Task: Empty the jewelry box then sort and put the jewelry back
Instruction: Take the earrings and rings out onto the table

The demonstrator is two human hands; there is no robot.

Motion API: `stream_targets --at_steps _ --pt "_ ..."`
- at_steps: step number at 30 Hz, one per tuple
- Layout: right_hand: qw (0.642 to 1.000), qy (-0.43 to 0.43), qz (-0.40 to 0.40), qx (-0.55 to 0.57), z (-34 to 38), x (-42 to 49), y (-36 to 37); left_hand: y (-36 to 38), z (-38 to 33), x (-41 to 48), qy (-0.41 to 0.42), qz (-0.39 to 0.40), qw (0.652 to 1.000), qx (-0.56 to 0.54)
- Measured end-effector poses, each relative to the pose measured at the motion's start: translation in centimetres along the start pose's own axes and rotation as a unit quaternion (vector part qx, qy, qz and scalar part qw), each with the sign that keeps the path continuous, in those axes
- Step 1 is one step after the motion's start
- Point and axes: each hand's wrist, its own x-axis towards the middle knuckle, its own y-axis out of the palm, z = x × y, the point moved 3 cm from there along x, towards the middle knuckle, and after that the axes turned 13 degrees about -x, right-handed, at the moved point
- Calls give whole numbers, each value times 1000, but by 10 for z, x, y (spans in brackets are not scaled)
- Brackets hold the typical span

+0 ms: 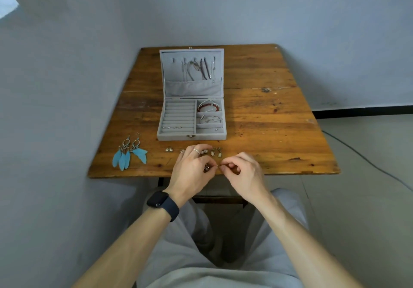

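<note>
An open grey jewelry box [191, 137] stands on the wooden table [268, 120]. Necklaces [200, 69] hang inside its lid. A red bead bracelet [207, 107] and a silver bracelet [211, 119] lie in its right compartments, and small studs [172, 127] sit in the ring rolls. In front of the box lie small earrings [216, 152]. A pair of blue feather earrings [129, 153] lies at the front left. My left hand [192, 169] and my right hand [242, 171] meet at the table's front edge, both pinching a small earring [218, 165] between fingertips.
The table stands in a corner, with a wall close on the left and behind. A dark cable [366, 160] runs across the floor on the right. My left wrist wears a black watch [162, 204]. My knees sit below the front edge.
</note>
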Motion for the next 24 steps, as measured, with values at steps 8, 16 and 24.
stream_targets --at_steps 8,16,24 --pt "1000 0 -6 0 0 -2 1 -1 -3 -3 -13 -2 1000 6" --pt "1000 -5 -7 12 -1 -4 2 1 -3 -4 -13 -10 1000 12" --pt "1000 -4 19 21 -1 -7 -5 -3 -1 -6 -5 -10 1000 9"
